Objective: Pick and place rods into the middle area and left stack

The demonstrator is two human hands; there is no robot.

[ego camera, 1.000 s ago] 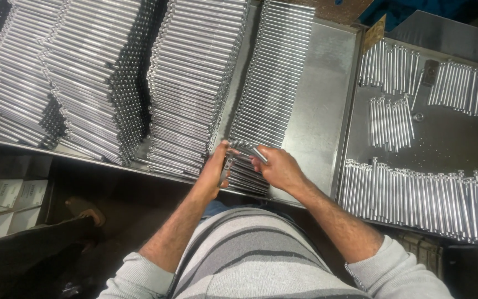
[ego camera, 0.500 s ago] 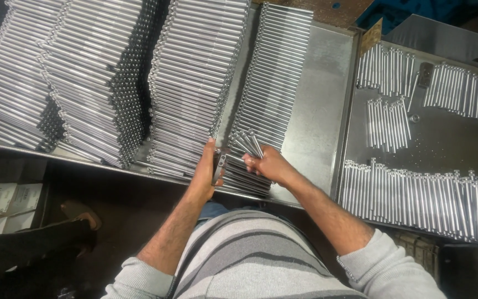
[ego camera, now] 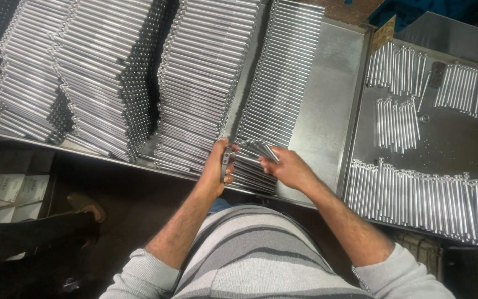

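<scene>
Holding a small bundle of silver metal rods between both hands at the near edge of a steel tray.

Left hand has its grip clenched around one end of the bundle, fingers curled over the rod tips, while the right hand grasps the other end, thumb and fingers pinching the fanned-out rods. This bundle sits just above the nearest low row of rods, which runs up the tray beside a bare stretch of sheet metal. Taller stacks of rods fill the worktop to the left, packed close together. On the right, a second tray carries loose groups of shorter rods, well apart from the hands. Grey striped clothing shows below the forearms.
</scene>
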